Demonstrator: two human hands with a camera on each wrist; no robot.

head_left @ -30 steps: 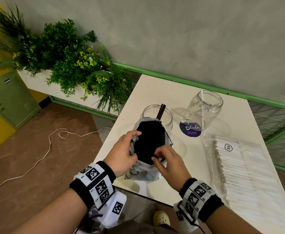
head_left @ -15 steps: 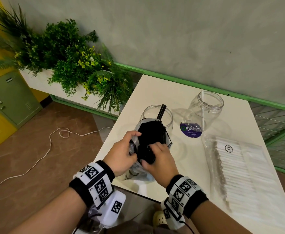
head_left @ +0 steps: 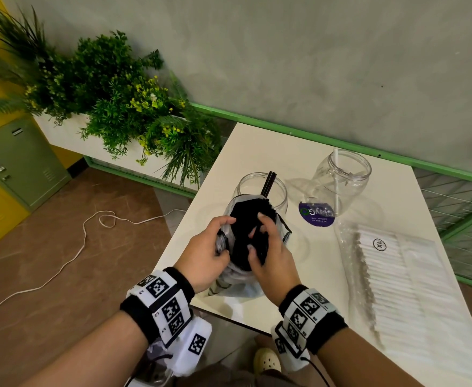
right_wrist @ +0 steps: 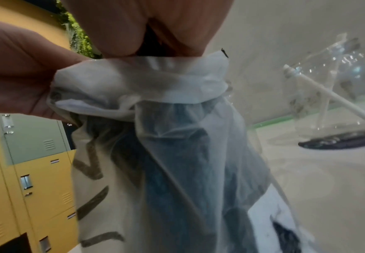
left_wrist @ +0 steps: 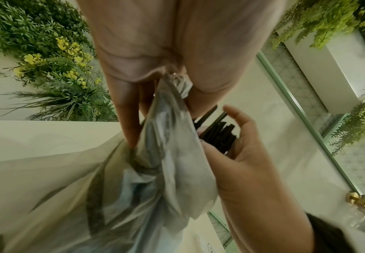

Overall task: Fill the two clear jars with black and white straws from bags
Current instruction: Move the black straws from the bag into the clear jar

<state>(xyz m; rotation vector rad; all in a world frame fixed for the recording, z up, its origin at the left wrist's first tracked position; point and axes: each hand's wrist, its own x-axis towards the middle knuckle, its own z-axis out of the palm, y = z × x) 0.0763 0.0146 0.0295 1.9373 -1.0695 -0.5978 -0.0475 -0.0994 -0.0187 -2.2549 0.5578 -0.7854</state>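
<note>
A translucent bag full of black straws stands upright at the table's near-left corner. My left hand pinches the bag's rim on its left side. My right hand reaches into the bag's mouth, fingers curled round a bunch of black straws. Just behind the bag stands a clear jar with two black straws leaning in it. To the right, a second clear jar holds one white straw, which also shows in the right wrist view as the white straw.
A flat clear bag of white straws lies along the table's right side. A purple round label sits at the right jar's base. Green plants stand left of the white table. A white cable runs over the floor.
My right hand has moved from the bag's near edge up into its mouth and closed round black straws. My left hand keeps its hold on the rim.
</note>
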